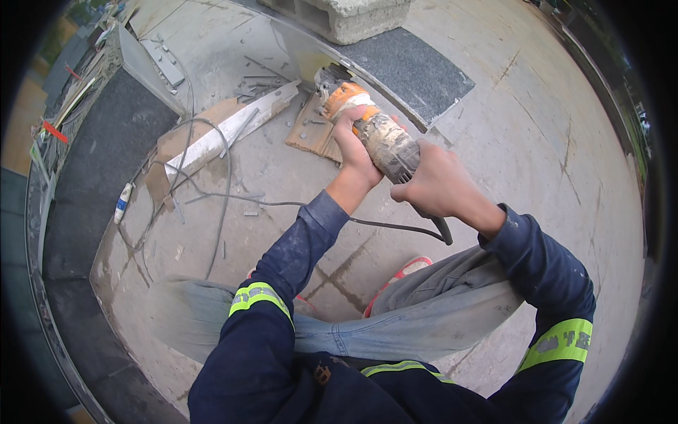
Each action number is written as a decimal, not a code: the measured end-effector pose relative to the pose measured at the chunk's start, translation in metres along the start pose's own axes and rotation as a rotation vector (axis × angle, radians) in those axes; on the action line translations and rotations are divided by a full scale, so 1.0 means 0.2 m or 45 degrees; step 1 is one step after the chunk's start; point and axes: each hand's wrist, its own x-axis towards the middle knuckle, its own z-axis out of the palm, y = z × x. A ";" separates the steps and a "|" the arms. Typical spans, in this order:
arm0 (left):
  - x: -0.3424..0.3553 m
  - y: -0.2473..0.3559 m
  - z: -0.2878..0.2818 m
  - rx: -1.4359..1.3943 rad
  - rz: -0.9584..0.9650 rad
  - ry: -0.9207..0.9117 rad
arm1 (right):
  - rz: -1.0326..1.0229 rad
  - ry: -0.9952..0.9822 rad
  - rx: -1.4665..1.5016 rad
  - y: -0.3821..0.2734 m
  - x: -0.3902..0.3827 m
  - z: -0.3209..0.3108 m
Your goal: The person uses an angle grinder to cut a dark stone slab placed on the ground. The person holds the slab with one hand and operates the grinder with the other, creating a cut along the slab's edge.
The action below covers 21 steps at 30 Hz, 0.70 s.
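Both my hands hold an angle grinder [387, 143], an orange tool with a dark, dusty rear end and worn pale wrapping round its body. My left hand [353, 147] wraps the body from the left, just behind the orange section. Around the rear end, by the vents, my right hand [441, 181] is closed. The grinder's head points away from me, close to the edge of a dark grey stone slab [417, 74]; I cannot tell whether they touch. The disc is hardly visible. A black power cord [388, 225] leaves the tool's rear and runs left over the floor.
A concrete block [374, 18] rests on the slab's far side. Cardboard [305, 141] lies below the grinder head. To the left are a white angled strip [233, 133], loose cord, thin offcuts, and a white-and-blue tube [123, 203]. A dark stone-faced low wall [99, 169] borders the left.
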 end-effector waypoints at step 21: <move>0.17 0.05 -0.10 0.028 0.030 -0.052 | -0.030 0.034 -0.038 0.03 0.16 0.08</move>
